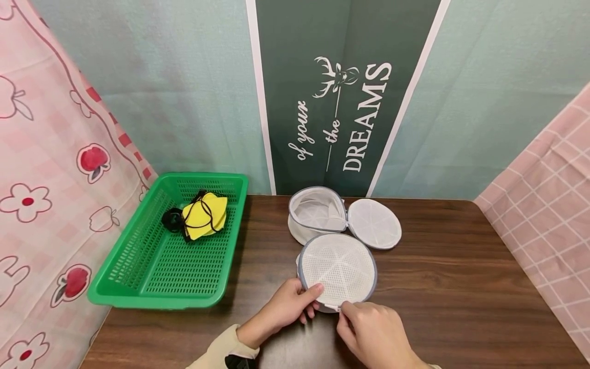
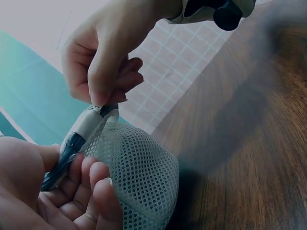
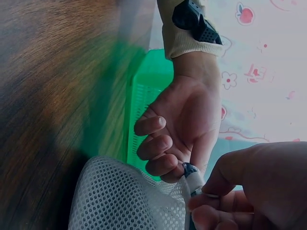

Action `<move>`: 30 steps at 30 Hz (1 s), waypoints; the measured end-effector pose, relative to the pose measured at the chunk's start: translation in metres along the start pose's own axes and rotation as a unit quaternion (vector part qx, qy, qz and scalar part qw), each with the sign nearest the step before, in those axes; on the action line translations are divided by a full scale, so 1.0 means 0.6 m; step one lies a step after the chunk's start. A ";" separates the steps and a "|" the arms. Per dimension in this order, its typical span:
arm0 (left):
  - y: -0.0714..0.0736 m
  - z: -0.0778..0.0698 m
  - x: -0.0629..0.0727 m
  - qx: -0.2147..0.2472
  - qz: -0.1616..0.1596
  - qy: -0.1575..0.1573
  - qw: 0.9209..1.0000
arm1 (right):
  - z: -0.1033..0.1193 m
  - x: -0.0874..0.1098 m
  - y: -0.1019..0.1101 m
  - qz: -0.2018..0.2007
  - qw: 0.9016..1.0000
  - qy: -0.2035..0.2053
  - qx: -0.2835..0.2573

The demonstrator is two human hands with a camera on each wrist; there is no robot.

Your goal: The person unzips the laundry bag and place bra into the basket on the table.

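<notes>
A round white mesh laundry bag (image 1: pixel 338 266) with a grey rim stands near the front of the table, its lid lying over the top. My left hand (image 1: pixel 288 302) grips the rim at the front left, thumb on the lid and fingers below. Just right of it, my right hand (image 1: pixel 375 330) pinches the front edge at the white zipper end. From the left wrist view, the right hand (image 2: pixel 108 57) pinches the rim above the mesh wall (image 2: pixel 144 177); its fingertips cover the zipper pull. Behind stands a second mesh laundry bag (image 1: pixel 299 230), its lid (image 1: pixel 374 224) folded out to the right.
A green plastic basket (image 1: pixel 223 292) stands at the left. Inside it lie yellow pieces (image 1: pixel 216 212) with black cord and a dark rolled bundle (image 1: pixel 172 220). Fabric curtains (image 1: pixel 184 102) hang behind and along both sides of the wooden table (image 1: pixel 461 287).
</notes>
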State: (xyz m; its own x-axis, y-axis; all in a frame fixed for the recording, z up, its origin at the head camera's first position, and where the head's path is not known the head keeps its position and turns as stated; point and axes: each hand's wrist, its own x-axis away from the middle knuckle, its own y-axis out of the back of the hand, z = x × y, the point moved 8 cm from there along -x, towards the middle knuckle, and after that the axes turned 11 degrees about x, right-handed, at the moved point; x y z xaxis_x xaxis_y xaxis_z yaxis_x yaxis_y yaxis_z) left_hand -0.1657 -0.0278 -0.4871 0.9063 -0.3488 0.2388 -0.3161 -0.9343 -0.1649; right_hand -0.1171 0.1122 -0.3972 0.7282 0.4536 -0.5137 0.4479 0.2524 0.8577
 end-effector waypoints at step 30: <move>-0.018 0.008 0.005 0.066 0.037 0.013 0.997 | -0.001 0.001 0.000 -0.030 0.999 0.017 -0.014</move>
State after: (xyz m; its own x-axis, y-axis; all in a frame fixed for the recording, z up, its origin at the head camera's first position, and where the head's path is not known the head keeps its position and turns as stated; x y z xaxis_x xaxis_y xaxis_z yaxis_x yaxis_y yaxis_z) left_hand -0.1583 -0.0183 -0.4889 0.8738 -0.4199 0.2454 -0.3409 -0.8887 -0.3068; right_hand -0.1172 0.1132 -0.3975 0.6825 0.4658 -0.5633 0.4748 0.3034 0.8262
